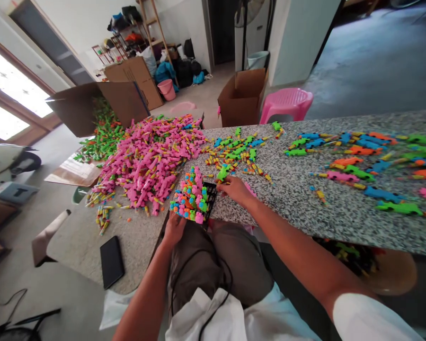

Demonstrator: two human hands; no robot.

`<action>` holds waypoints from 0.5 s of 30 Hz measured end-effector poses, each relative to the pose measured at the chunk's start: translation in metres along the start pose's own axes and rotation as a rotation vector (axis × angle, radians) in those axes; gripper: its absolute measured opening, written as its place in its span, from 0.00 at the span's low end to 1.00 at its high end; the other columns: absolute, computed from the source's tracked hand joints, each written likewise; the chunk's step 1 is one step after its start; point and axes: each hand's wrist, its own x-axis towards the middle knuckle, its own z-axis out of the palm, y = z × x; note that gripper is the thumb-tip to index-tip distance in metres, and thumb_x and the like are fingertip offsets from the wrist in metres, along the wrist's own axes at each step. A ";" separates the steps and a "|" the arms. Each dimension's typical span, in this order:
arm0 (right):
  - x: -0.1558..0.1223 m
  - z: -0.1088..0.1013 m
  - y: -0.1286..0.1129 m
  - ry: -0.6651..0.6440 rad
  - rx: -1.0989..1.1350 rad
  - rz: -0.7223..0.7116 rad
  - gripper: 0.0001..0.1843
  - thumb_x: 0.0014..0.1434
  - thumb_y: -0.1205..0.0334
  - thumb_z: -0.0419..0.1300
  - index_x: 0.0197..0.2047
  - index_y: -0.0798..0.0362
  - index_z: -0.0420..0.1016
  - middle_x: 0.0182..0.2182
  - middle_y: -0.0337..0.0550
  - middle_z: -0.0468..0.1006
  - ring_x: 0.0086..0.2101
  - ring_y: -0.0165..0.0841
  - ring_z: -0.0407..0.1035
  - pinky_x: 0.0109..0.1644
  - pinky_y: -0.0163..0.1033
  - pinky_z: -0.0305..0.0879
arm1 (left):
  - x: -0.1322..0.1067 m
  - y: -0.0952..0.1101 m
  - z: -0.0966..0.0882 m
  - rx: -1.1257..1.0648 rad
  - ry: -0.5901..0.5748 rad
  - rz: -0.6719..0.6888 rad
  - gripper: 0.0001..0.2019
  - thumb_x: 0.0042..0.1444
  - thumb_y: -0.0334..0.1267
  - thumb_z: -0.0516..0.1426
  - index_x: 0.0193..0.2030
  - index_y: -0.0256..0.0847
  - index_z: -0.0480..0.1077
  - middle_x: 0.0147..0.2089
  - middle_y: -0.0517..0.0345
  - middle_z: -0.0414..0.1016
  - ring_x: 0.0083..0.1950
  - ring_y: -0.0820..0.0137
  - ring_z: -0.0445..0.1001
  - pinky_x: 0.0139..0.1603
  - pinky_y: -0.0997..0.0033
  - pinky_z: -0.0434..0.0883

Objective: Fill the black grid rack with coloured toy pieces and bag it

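Observation:
A black grid rack (210, 193), its left part covered with upright pink, green, blue and orange plastic toys (190, 196), sits at the table edge above my lap. My left hand (175, 228) grips its near left side, the fingertips partly hidden by the toys. Between the pinched fingers of my right hand (235, 190) is a green plastic toy (223, 172), just right of the rack. Beyond that hand lie loose green and blue toys with yellow-and-red striped tubes (237, 150) on the speckled stone tabletop (280, 189).
A big heap of pink toys (152, 161) covers the left table, with green ones spilling from a cardboard box (124, 102) behind. A black phone (111, 262) lies near the left table's front edge. More mixed toys (369, 161) spread rightward. A pink stool (287, 103) stands behind.

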 end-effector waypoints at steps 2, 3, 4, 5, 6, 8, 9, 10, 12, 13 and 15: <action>0.008 0.006 0.000 -0.066 -0.083 -0.007 0.11 0.58 0.61 0.64 0.43 0.53 0.82 0.35 0.41 0.83 0.31 0.34 0.75 0.33 0.37 0.73 | 0.000 0.000 0.000 0.002 0.008 -0.011 0.17 0.65 0.49 0.58 0.53 0.44 0.80 0.56 0.48 0.81 0.66 0.51 0.73 0.69 0.45 0.70; 0.012 0.008 0.000 -0.111 -0.141 -0.028 0.10 0.60 0.62 0.63 0.43 0.54 0.82 0.34 0.41 0.83 0.31 0.34 0.75 0.34 0.37 0.72 | 0.000 0.000 0.000 0.002 0.011 -0.019 0.17 0.64 0.49 0.59 0.52 0.44 0.80 0.55 0.48 0.81 0.65 0.51 0.74 0.68 0.46 0.71; 0.015 0.010 0.000 -0.152 -0.208 -0.065 0.09 0.61 0.62 0.62 0.43 0.54 0.82 0.34 0.40 0.83 0.31 0.34 0.75 0.35 0.37 0.71 | -0.001 -0.001 0.000 0.002 0.012 -0.025 0.17 0.64 0.50 0.59 0.52 0.44 0.80 0.55 0.48 0.81 0.64 0.51 0.74 0.67 0.47 0.71; 0.018 0.012 0.002 -0.186 -0.278 -0.115 0.09 0.62 0.62 0.62 0.43 0.54 0.82 0.34 0.41 0.83 0.33 0.35 0.75 0.37 0.37 0.70 | -0.001 -0.002 0.000 0.002 0.010 -0.031 0.17 0.64 0.50 0.59 0.52 0.44 0.80 0.54 0.48 0.82 0.64 0.52 0.75 0.67 0.48 0.72; 0.021 0.014 0.003 -0.210 -0.343 -0.172 0.09 0.62 0.63 0.62 0.43 0.53 0.82 0.36 0.41 0.84 0.35 0.36 0.75 0.40 0.37 0.70 | -0.001 -0.002 0.000 0.003 0.007 -0.034 0.17 0.64 0.50 0.59 0.52 0.44 0.80 0.53 0.48 0.82 0.64 0.52 0.75 0.66 0.48 0.72; 0.026 0.017 0.009 -0.233 -0.441 -0.270 0.10 0.63 0.65 0.62 0.47 0.53 0.81 0.41 0.43 0.85 0.41 0.38 0.76 0.45 0.38 0.68 | -0.001 -0.003 0.000 0.007 0.005 -0.041 0.17 0.64 0.50 0.59 0.51 0.43 0.79 0.52 0.48 0.82 0.63 0.52 0.75 0.66 0.48 0.73; 0.028 0.018 0.012 -0.236 -0.470 -0.298 0.11 0.64 0.65 0.62 0.48 0.53 0.81 0.43 0.44 0.85 0.43 0.38 0.75 0.47 0.38 0.67 | -0.001 -0.003 0.000 0.012 0.008 -0.044 0.17 0.64 0.50 0.59 0.51 0.43 0.79 0.51 0.48 0.82 0.63 0.52 0.75 0.66 0.48 0.72; 0.030 0.019 0.015 -0.240 -0.488 -0.314 0.11 0.64 0.65 0.62 0.49 0.53 0.80 0.44 0.44 0.85 0.44 0.39 0.75 0.48 0.38 0.67 | -0.001 -0.003 -0.001 0.017 0.011 -0.047 0.18 0.64 0.50 0.59 0.52 0.42 0.79 0.51 0.48 0.82 0.63 0.51 0.75 0.66 0.48 0.72; 0.034 0.021 0.020 -0.255 -0.509 -0.330 0.11 0.65 0.64 0.62 0.50 0.53 0.80 0.45 0.45 0.84 0.45 0.38 0.75 0.48 0.38 0.66 | -0.001 -0.001 -0.001 0.025 0.014 -0.047 0.18 0.64 0.50 0.59 0.52 0.42 0.79 0.51 0.48 0.82 0.63 0.51 0.75 0.67 0.47 0.72; 0.035 0.021 0.022 -0.266 -0.520 -0.336 0.11 0.65 0.64 0.62 0.50 0.53 0.80 0.44 0.44 0.84 0.44 0.38 0.75 0.47 0.37 0.65 | 0.000 -0.001 -0.001 0.027 0.012 -0.045 0.18 0.64 0.50 0.59 0.52 0.42 0.79 0.52 0.48 0.82 0.63 0.51 0.75 0.67 0.47 0.72; 0.038 0.021 0.022 -0.277 -0.558 -0.346 0.11 0.65 0.63 0.62 0.50 0.53 0.79 0.44 0.44 0.84 0.43 0.38 0.74 0.46 0.36 0.64 | 0.000 0.001 -0.001 0.029 0.007 -0.039 0.17 0.64 0.50 0.59 0.53 0.44 0.79 0.53 0.49 0.82 0.64 0.51 0.75 0.67 0.48 0.72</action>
